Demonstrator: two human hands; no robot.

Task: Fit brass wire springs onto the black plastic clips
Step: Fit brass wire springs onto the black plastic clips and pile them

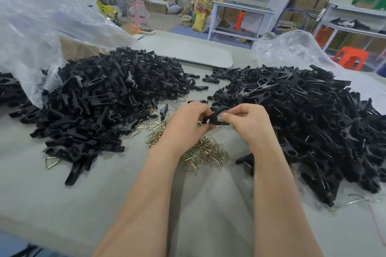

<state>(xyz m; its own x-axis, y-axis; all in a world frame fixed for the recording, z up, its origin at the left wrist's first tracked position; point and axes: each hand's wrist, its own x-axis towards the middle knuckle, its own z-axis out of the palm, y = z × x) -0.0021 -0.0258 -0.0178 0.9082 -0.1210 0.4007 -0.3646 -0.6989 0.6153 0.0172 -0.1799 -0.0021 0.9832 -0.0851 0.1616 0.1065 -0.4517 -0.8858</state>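
While the left hand [186,125] grips a black clip [211,119], the right hand [248,121] pinches a brass spring [223,113] onto it; next it likely needs a firm push.

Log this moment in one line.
step: fitting spring | left hand: holds black clip | right hand: pinches brass spring on clip | spare springs: heap on table

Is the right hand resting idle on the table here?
No: the right hand pinches the black clip together with the left hand, above the loose brass springs.
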